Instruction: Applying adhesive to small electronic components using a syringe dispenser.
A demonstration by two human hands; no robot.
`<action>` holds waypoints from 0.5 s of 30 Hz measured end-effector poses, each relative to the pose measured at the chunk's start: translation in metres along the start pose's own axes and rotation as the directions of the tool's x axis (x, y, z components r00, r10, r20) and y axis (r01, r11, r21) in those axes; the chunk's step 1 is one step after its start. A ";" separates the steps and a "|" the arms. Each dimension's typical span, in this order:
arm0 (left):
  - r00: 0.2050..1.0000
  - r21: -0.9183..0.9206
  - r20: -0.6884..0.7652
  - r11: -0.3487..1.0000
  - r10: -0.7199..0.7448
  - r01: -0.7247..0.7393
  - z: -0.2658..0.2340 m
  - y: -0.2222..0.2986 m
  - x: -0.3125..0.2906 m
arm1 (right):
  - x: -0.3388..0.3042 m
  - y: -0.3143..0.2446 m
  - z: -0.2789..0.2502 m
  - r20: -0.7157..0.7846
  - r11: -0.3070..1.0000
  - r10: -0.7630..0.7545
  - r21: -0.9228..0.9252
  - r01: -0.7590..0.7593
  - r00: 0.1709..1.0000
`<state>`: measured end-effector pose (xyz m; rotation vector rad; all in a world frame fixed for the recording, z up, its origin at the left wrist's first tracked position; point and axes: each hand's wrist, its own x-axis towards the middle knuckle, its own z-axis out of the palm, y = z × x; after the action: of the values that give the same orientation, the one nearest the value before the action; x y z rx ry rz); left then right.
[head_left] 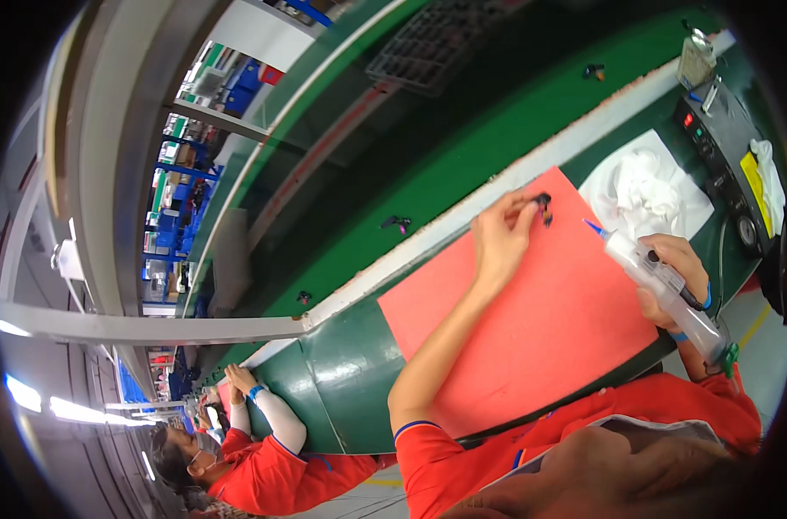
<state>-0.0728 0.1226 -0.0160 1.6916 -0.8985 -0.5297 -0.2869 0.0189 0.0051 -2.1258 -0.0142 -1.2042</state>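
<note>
Between the fingertips of my left hand (501, 235) is a small black part (543, 204) with an orange-brown bit at its lower end. It is held just over the far edge of a red mat (532, 320); its exact kind is too small to make out. My right hand (680, 275) is wrapped round a translucent dispensing syringe (640, 262) with a blue needle tip. The syringe lies tilted, its tip pointing left toward the black part but apart from it. A green fitting (730, 356) sits at its rear end.
Crumpled white wipes (640, 186) lie on a white sheet beyond the mat. A black control box (724, 164) with a dial stands at the right. Small dark parts (397, 224) are spread along the green conveyor belt (462, 186). A co-worker in red (268, 476) sits at the left.
</note>
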 end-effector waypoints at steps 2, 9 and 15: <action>0.975 0.234 -0.096 0.956 0.203 -0.176 0.004 -0.003 0.039 | -0.004 0.000 0.002 -0.102 0.998 0.051 -0.022 -0.054 0.993; 0.834 0.660 -0.119 0.670 0.539 -0.339 -0.005 -0.030 0.107 | 0.006 -0.008 0.002 0.041 0.998 0.048 -0.050 -0.046 0.998; 0.773 0.487 -0.069 0.698 0.630 -0.525 -0.004 -0.001 0.042 | 0.007 -0.002 -0.002 -0.023 0.996 0.085 -0.040 -0.086 0.996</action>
<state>-0.0440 0.0918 -0.0119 1.6839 -1.3811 0.3376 -0.2850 0.0177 0.0119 -2.1267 0.1107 -1.1865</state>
